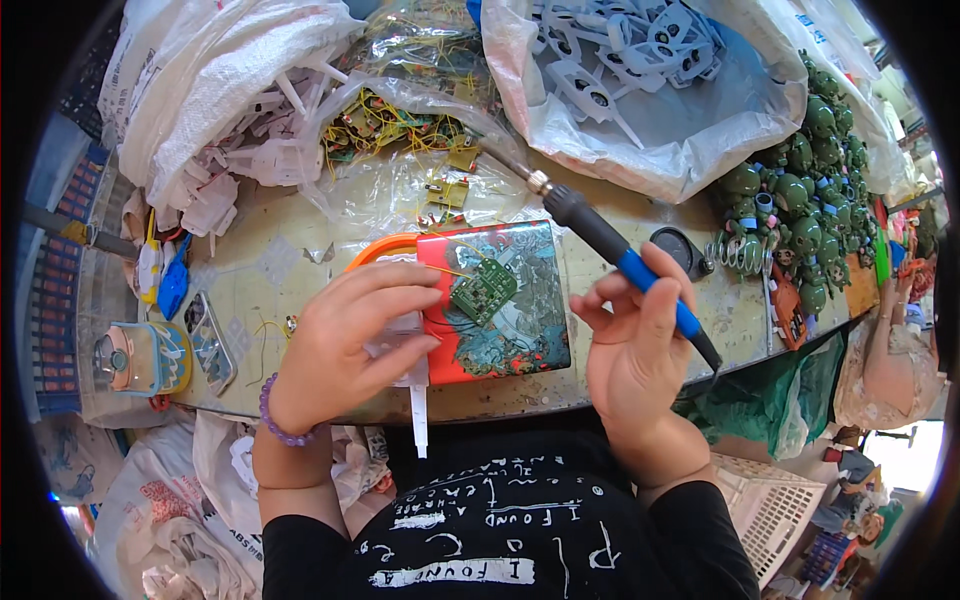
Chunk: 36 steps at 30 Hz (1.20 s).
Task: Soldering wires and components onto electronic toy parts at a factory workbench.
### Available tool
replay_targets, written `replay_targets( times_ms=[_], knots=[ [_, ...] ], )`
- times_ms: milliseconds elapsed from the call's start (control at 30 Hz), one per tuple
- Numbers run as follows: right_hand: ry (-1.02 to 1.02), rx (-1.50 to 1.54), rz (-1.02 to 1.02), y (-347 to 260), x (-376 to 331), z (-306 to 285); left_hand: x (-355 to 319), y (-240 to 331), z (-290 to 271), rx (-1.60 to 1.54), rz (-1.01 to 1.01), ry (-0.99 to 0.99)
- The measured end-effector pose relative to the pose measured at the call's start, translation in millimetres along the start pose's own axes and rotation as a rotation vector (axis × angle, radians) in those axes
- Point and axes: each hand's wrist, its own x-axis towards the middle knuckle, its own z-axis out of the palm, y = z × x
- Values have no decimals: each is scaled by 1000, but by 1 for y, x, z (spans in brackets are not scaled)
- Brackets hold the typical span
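Observation:
My right hand (645, 365) is closed around a soldering iron (600, 232) with a black and blue handle, its metal tip pointing up and left. My left hand (350, 335) lies over a white plastic part (419, 415), thumb and fingers apart, with fingertips near a green circuit board (483, 292). Most of the plastic part is hidden under that hand. The board rests on a red box (535, 350) with a worn, patterned top, and a thin yellow wire runs from the board toward my fingers. An orange ring (383, 248) shows behind the hand.
Small wired boards (385, 125) fill a clear bag at the back. White sacks of plastic parts (655, 160) stand left and right of it. Green moulded figures (815, 180) are piled at right, near a coil iron stand (738, 252). A phone (210, 343) and a bottle (150, 358) are at left.

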Motion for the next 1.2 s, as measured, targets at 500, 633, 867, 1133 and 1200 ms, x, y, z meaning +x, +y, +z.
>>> replay_targets(
  times_ms=[500,633,867,1133,1200],
  knots=[
    [-74,211,176,11,4,37,-3,-2,19,106,36,80],
    [-73,184,169,10,2,41,-2,-3,24,237,129,129],
    [-140,87,102,15,-1,38,0,1,21,363,233,115],
    [-153,39,62,17,-4,40,14,3,21,365,360,58],
    [-140,35,64,17,-4,40,15,3,22,354,378,34]
  ],
)
